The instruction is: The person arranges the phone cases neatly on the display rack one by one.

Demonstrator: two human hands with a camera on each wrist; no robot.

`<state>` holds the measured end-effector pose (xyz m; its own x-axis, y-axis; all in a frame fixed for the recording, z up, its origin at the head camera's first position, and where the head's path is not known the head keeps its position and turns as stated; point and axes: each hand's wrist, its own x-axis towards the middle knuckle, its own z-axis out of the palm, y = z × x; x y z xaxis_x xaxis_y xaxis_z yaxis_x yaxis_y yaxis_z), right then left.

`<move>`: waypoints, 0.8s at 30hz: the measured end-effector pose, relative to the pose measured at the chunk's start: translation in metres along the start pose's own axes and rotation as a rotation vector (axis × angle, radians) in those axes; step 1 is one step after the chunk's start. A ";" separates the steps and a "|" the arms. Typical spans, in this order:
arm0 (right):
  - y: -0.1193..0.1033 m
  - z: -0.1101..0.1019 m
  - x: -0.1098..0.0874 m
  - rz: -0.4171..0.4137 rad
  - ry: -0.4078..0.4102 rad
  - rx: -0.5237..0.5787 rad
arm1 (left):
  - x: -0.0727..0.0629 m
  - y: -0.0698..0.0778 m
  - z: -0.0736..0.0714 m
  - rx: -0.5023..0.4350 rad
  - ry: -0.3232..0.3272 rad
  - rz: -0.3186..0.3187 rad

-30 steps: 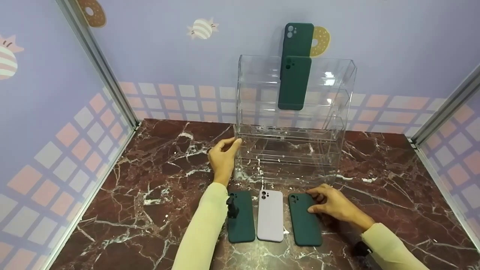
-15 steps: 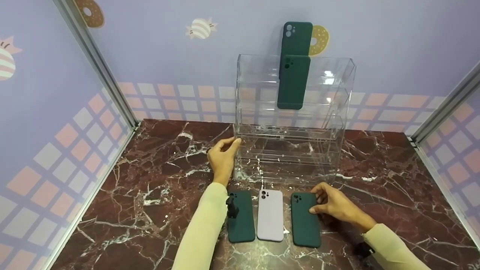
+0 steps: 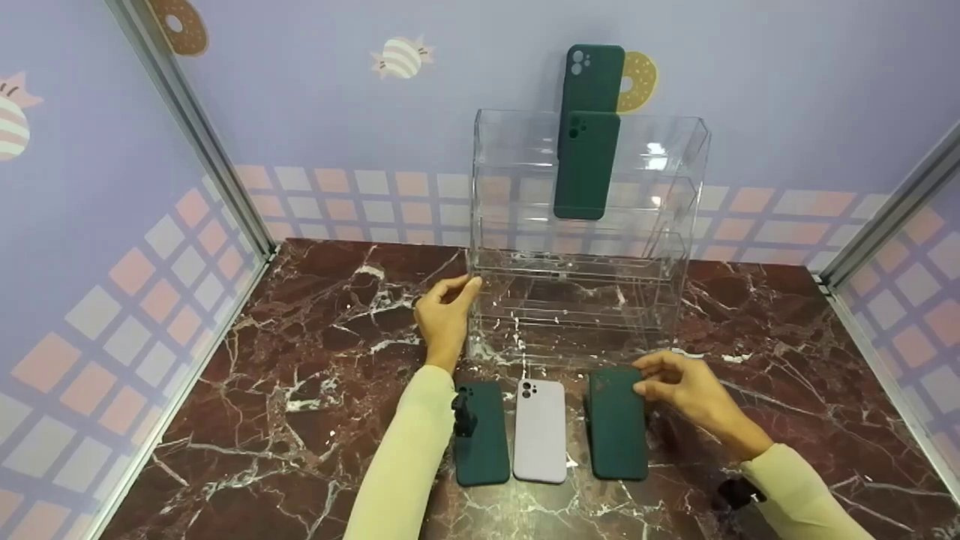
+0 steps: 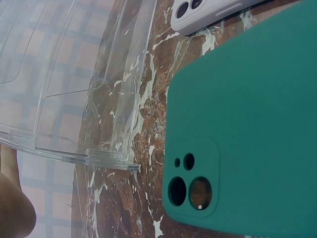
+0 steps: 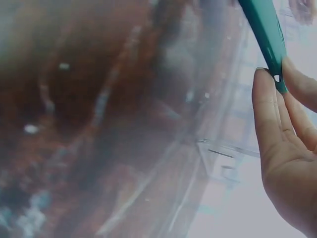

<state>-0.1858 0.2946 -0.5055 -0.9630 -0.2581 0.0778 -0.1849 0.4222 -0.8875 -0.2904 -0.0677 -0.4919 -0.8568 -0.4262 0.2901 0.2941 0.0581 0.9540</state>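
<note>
My right hand [image 3: 686,382] pinches the upper right edge of a dark green phone case [image 3: 619,427], thumb in front and fingers behind. The case tilts up off the table; in the right wrist view this green case [image 5: 265,34] shows edge-on between thumb and fingers. My left hand [image 3: 444,319] grips the left side edge of a clear tiered acrylic rack [image 3: 570,300] with thumb and fingertips. A lilac phone case [image 3: 540,431] and another green phone case [image 3: 484,442] lie flat in front of the rack, the latter partly covered by the left wrist's camera.
Two green phone cases stand in the rack's upper tiers, a front case [image 3: 587,169] overlapping a rear case [image 3: 594,75]. The marbled table [image 3: 315,450] is bounded by patterned walls with a metal post [image 3: 202,135] in the left corner.
My right hand has first straightened the green phone case on the table, then raised its top end and moved slightly away from me. My left hand stays at the rack.
</note>
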 end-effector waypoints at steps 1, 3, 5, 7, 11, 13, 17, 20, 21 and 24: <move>-0.002 -0.001 0.000 -0.002 0.008 0.011 | 0.000 0.000 0.000 0.001 -0.001 -0.001; -0.006 -0.002 0.000 -0.011 0.026 0.034 | 0.000 0.000 0.000 0.003 -0.001 0.000; -0.009 -0.003 0.001 -0.032 0.048 0.043 | 0.000 0.000 0.000 0.002 -0.002 -0.003; -0.013 -0.005 0.002 -0.055 0.070 0.042 | 0.001 0.000 0.000 -0.002 -0.002 -0.003; -0.021 -0.007 0.005 -0.107 0.109 0.034 | 0.001 -0.001 0.000 -0.010 0.005 0.000; -0.027 -0.009 0.008 -0.125 0.122 0.041 | 0.001 -0.001 0.000 -0.008 0.008 0.004; -0.040 -0.012 0.015 -0.158 0.161 0.032 | 0.001 -0.002 0.001 -0.010 0.006 0.000; -0.051 -0.016 0.022 -0.170 0.191 0.033 | 0.001 -0.003 0.000 -0.009 -0.001 -0.004; -0.055 -0.017 0.025 -0.171 0.197 0.040 | 0.001 -0.002 0.000 -0.007 -0.003 -0.005; -0.067 -0.023 0.033 -0.171 0.208 0.071 | 0.000 -0.001 0.000 -0.001 -0.005 -0.007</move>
<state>-0.2093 0.2781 -0.4327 -0.9399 -0.1332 0.3145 -0.3412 0.3240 -0.8824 -0.2905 -0.0675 -0.4928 -0.8612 -0.4218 0.2835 0.2883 0.0539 0.9560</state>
